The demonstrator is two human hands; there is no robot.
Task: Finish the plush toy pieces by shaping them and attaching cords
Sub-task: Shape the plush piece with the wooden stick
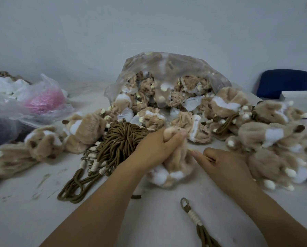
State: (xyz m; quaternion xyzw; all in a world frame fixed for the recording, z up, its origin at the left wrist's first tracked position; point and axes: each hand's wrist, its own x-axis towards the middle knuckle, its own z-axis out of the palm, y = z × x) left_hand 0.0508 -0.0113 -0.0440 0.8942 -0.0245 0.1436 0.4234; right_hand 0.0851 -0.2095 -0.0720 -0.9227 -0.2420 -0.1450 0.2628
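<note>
Centrally, left hand (154, 148) tight around plush piece (175, 165), right hand (225, 163) pinched on it.

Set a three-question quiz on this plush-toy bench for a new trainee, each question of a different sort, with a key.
1. True or false: the left hand grips the plush piece at the middle of the table.
2. Where does the bundle of brown cords lie? A) to the left of the left hand; B) to its right; C) in the person's lap.
3. Fill in: the clear plastic bag behind the hand holds more ____.

Key: 1 true; 2 A; 3 plush pieces.
</note>
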